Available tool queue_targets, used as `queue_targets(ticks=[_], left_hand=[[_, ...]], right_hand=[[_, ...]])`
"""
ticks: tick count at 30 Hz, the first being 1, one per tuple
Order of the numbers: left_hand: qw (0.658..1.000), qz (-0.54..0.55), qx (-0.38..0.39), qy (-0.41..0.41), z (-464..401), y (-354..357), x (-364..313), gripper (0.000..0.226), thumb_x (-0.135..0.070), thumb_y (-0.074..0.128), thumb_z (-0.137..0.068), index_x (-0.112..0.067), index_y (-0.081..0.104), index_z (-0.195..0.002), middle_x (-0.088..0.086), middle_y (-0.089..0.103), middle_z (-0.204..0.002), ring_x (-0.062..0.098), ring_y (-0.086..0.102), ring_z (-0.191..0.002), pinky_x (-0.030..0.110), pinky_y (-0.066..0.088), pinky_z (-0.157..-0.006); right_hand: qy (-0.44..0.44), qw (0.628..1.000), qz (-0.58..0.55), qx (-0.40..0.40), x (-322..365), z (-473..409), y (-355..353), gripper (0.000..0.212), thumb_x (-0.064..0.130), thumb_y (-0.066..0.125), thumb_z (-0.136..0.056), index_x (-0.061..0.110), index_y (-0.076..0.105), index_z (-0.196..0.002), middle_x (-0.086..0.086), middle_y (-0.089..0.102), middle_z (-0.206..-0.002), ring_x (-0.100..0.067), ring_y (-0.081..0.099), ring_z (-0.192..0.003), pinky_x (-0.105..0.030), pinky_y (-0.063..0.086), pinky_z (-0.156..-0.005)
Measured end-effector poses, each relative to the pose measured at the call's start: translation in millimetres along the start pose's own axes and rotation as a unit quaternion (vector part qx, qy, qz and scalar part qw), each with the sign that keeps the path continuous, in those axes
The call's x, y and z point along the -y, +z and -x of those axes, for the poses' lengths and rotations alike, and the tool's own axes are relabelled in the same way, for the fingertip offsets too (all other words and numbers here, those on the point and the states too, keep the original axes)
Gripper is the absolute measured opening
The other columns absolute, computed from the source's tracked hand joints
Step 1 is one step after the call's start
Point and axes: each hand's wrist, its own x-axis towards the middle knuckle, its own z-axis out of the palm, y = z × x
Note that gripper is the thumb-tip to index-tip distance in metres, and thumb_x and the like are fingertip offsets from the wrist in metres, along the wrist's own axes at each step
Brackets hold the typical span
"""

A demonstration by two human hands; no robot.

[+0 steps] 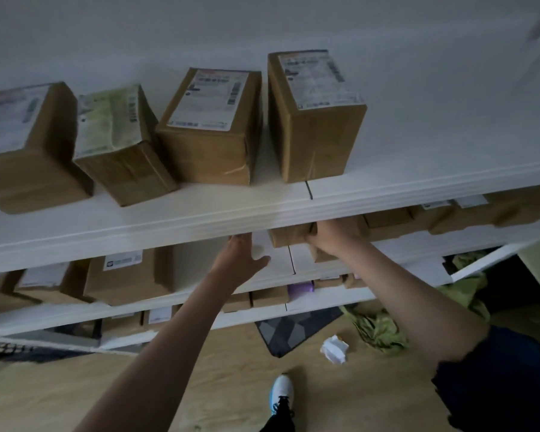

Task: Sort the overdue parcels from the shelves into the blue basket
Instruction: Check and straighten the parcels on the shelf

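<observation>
Both hands reach under the top shelf [262,210], the white board that carries four taped brown boxes with white labels. Right hand [331,236] grips a brown cardboard parcel [289,235] on the shelf below that board, fingers curled round its near end; left hand [242,260] is spread, fingers straight, holding nothing, just left of the parcel, fingertips up near the board's front edge. Parcel is plain brown, taped, long side facing out; its top and back are hidden by the top shelf, label not visible. More brown boxes sit under the top shelf to the left [128,275] and right [493,210], partly hidden, label print too blurred to read. Lower shelves hold small boxes, hard to make out in the dim light. On the wood floor below the top shelf: crumpled white paper [334,349], green wrapping [378,330], dark mat [296,332], one white shoe [281,391]. Blue basket not seen.
</observation>
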Motion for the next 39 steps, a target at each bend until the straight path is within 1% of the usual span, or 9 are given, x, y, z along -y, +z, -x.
queue_targets(ticks=[7, 9, 12, 14, 16, 19, 21, 32, 39], left_hand=[[0.988, 0.047, 0.126, -0.072, -48.7, 11.9, -28.3, 0.074, -0.068, 0.05, -0.094, -0.015, 0.051, -0.145, 0.012, 0.054, -0.145, 0.033, 0.049, -0.135, 0.047, 0.036, -0.114], [0.995, 0.076, 0.058, -0.009, -58.4, 23.9, -24.7, 0.078, -0.071, 0.065, -0.082, -0.01, 0.064, -0.131, 0.015, 0.063, -0.132, 0.033, 0.057, -0.125, 0.054, 0.042, -0.11], [0.992, 0.121, -0.038, 0.003, -51.5, 36.2, -21.5, 0.049, -0.033, 0.087, -0.078, -0.011, 0.069, -0.118, 0.009, 0.069, -0.117, 0.024, 0.064, -0.111, 0.044, 0.051, -0.099], [0.988, 0.125, -0.086, -0.001, -31.5, 33.5, -33.5, 0.056, -0.025, 0.089, -0.075, -0.011, 0.065, -0.124, 0.008, 0.069, -0.118, 0.027, 0.065, -0.108, 0.035, 0.051, -0.09], [0.985, 0.139, -0.105, -0.015, -11.7, 37.7, -40.7, 0.073, -0.027, 0.09, -0.072, -0.009, 0.055, -0.134, 0.01, 0.063, -0.127, 0.028, 0.062, -0.112, 0.033, 0.05, -0.088], [0.984, 0.143, -0.106, -0.003, 26.1, 49.6, -46.8, 0.098, -0.027, 0.092, -0.067, -0.008, 0.041, -0.148, 0.008, 0.049, -0.145, 0.026, 0.052, -0.128, 0.034, 0.048, -0.103], [0.983, 0.143, -0.119, 0.004, 56.2, 59.9, -52.6, 0.1, -0.031, 0.09, -0.067, -0.012, 0.037, -0.151, 0.004, 0.046, -0.148, 0.022, 0.049, -0.132, 0.038, 0.048, -0.108], [0.959, 0.069, -0.263, 0.084, 167.8, 94.8, -98.0, 0.095, -0.021, 0.084, -0.077, -0.005, 0.031, -0.154, 0.008, 0.035, -0.157, 0.018, 0.032, -0.149, 0.015, 0.024, -0.118], [0.954, 0.076, -0.273, 0.094, 193.6, 99.6, -101.6, 0.095, -0.022, 0.085, -0.079, -0.006, 0.031, -0.155, 0.005, 0.035, -0.158, 0.019, 0.033, -0.149, 0.033, 0.036, -0.119]], right_hand=[[0.001, 0.991, -0.052, 0.123, -6.6, -26.4, 18.4, 0.036, 0.038, 0.062, -0.1, 0.017, 0.057, -0.127, -0.001, 0.06, -0.115, -0.02, 0.057, -0.107, -0.029, 0.041, -0.088], [-0.019, 0.991, -0.055, 0.117, -6.6, -26.8, 21.8, 0.039, 0.043, 0.063, -0.098, 0.016, 0.058, -0.126, -0.003, 0.062, -0.112, -0.022, 0.059, -0.105, -0.029, 0.043, -0.089], [-0.045, 0.994, -0.047, 0.082, -9.8, -19.8, 26.3, 0.039, 0.045, 0.069, -0.093, 0.017, 0.06, -0.118, 0.005, 0.058, -0.097, -0.015, 0.056, -0.088, -0.029, 0.047, -0.081], [-0.083, 0.994, -0.033, 0.06, -12.4, -11.4, 30.1, 0.054, 0.053, 0.072, -0.085, 0.019, 0.057, -0.124, 0.004, 0.064, -0.108, -0.019, 0.062, -0.1, -0.038, 0.052, -0.092], [-0.106, 0.993, 0.023, 0.05, -17.1, 2.2, 34.9, 0.072, 0.059, 0.07, -0.081, 0.017, 0.052, -0.137, -0.003, 0.057, -0.137, -0.027, 0.05, -0.132, -0.046, 0.039, -0.113], [-0.129, 0.989, 0.051, 0.047, -23.4, 38.9, 35.3, 0.081, 0.055, 0.071, -0.085, 0.005, 0.047, -0.145, -0.012, 0.032, -0.161, -0.032, 0.016, -0.153, -0.05, 0.018, -0.125], [-0.146, 0.988, 0.037, 0.046, -28.0, 70.4, 32.5, 0.079, 0.049, 0.071, -0.088, 0.001, 0.044, -0.146, -0.014, 0.032, -0.161, -0.032, 0.013, -0.154, -0.048, 0.015, -0.127], [-0.166, 0.98, -0.078, -0.074, -43.3, 193.1, 13.7, 0.079, 0.028, 0.08, -0.083, 0.004, 0.041, -0.147, -0.011, 0.044, -0.151, -0.025, 0.04, -0.142, -0.038, 0.05, -0.108], [-0.186, 0.977, -0.052, -0.086, -42.1, 217.0, 5.7, 0.077, 0.028, 0.082, -0.081, 0.003, 0.045, -0.145, -0.012, 0.048, -0.147, -0.025, 0.045, -0.137, -0.037, 0.051, -0.107]])
